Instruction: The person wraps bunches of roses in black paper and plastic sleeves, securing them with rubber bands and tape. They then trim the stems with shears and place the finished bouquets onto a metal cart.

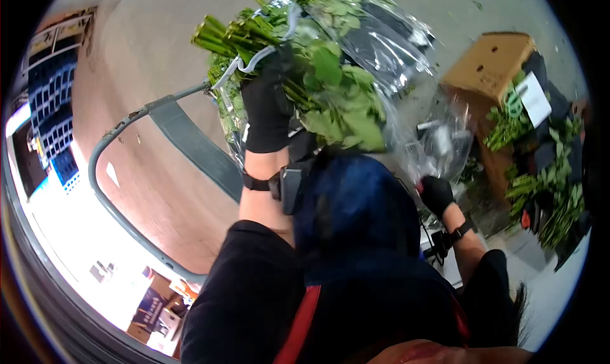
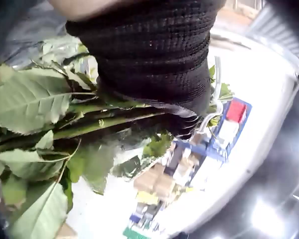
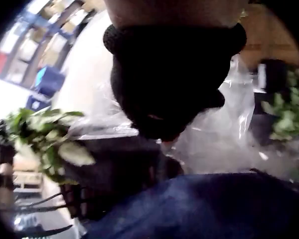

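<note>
My left hand [image 1: 268,110], in a black knit glove, grips a bunch of green cut stems [image 1: 238,37] with broad serrated leaves [image 1: 346,103]. In the left wrist view its curled fingers wrap around the stems [image 2: 104,122]. A pale band [image 1: 257,58] runs across the bunch beside the glove. Clear plastic wrap [image 1: 394,59] lies around the leafy end. Down to the right, my right hand [image 1: 436,195], also black-gloved, holds a clear plastic bag [image 1: 445,145]. In the right wrist view this bag [image 3: 214,134] spreads out from under the glove; the fingertips are mostly hidden.
A cardboard box [image 1: 489,62] stands at the right, with green-handled scissors [image 1: 512,102] and a white card [image 1: 534,100] near it. More leafy bunches [image 1: 553,186] lie below. A curved grey metal rail [image 1: 95,167] is on the left, with blue crates [image 1: 54,100] beyond.
</note>
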Available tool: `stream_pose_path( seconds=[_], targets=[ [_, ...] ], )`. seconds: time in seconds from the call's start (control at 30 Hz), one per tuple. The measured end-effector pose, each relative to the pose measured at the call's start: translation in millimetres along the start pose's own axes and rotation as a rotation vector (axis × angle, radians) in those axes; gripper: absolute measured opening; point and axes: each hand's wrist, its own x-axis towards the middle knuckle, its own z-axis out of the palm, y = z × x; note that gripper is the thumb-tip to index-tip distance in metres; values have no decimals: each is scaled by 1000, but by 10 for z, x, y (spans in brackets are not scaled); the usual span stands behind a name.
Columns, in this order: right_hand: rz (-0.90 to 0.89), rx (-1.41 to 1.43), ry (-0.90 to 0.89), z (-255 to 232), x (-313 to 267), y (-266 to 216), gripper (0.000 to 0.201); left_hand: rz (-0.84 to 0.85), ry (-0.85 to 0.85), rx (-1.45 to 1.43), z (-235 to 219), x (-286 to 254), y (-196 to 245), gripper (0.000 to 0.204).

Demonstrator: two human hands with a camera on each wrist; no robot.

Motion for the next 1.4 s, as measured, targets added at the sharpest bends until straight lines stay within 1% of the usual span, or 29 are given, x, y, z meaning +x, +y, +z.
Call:
stream_pose_path(
  seconds=[0.03,0.07,0.13,0.2,0.27,0.33,0.4,0.47,0.5,0.53,0.57,0.6,0.63,0.67,0.7,0.77,0.8,0.87,0.93,1.0,1.03,1.07,1.13,1.17,1.2,1.27,1.3,1.37,1.4],
  targets=[
    [17,12,-8,302,-421,203,14,-56,-37,-123,26,-89,98,27],
    [138,-83,-126,580,-877,253,16,-85,-58,-185,162,-248,280,28],
    [304,-20,-407,1284,-1820,514,19,-136,-136,-327,372,-514,501,28],
    [464,-4,-589,2249,-3033,934,28,-169,-241,-479,516,-723,687,27],
    [636,51,-794,2725,-4078,1067,31,-50,-313,-157,723,-959,830,26],
    [721,114,-889,2947,-4677,1025,33,110,-426,158,919,-1227,950,24],
    [700,170,-847,2903,-4714,765,35,-231,-505,-55,1481,-1748,1455,24],
    [644,225,-601,2459,-4273,372,37,-202,-696,19,2017,-2148,1517,27],
    [622,277,-339,2069,-3998,261,38,-180,-791,54,2285,-2346,1544,29],
    [593,367,-20,1606,-3787,198,40,32,-887,163,2464,-2518,1395,30],
    [409,486,570,1162,-3643,226,38,251,-972,268,2619,-2667,1240,31],
    [120,425,1070,716,-3501,254,37,439,-1041,338,2764,-2851,1254,32],
    [20,354,1227,97,-3585,75,41,631,-1100,407,2890,-3021,1283,33],
    [-29,307,1263,-244,-3607,-19,36,662,-1204,581,3020,-3215,1426,37],
    [-78,258,1294,-395,-3635,5,32,554,-1235,442,3108,-3360,1250,40],
    [-159,317,811,-14,-3659,498,19,489,-1340,406,3252,-3605,1138,45],
    [-206,612,778,183,-3675,537,9,486,-1376,426,3304,-3701,1032,49],
    [-23,876,692,303,-4117,588,10,472,-1442,468,3385,-3886,820,58],
    [-11,1066,938,728,-4415,652,17,364,-1529,607,3467,-4090,802,54],
    [-234,1712,1113,1207,-4919,1024,25,293,-1642,809,3572,-4199,690,57],
    [-385,2313,891,1254,-5228,1141,28,249,-1702,967,3578,-4243,518,60],
    [170,1778,1033,1303,-5288,1077,24,379,-1678,889,3522,-4338,407,61],
    [467,1087,990,1451,-5144,878,24,373,-1818,924,3562,-4666,87,49],
    [367,987,861,1090,-5061,610,31,357,-1893,1004,3612,-4861,45,45],
    [239,968,886,1482,-4758,686,40,390,-1910,1038,3665,-5037,-48,38],
    [291,1127,596,1736,-4378,635,40,465,-1935,1040,3803,-5324,-225,34],
    [281,1069,754,1998,-4203,598,32,493,-1942,1038,3854,-5419,-298,33],
    [398,1091,789,2096,-4221,587,27,528,-2014,1031,3945,-5476,-305,33],
    [362,1199,764,2181,-4263,621,27,527,-2049,1098,3992,-5507,-327,34]
  ],
)
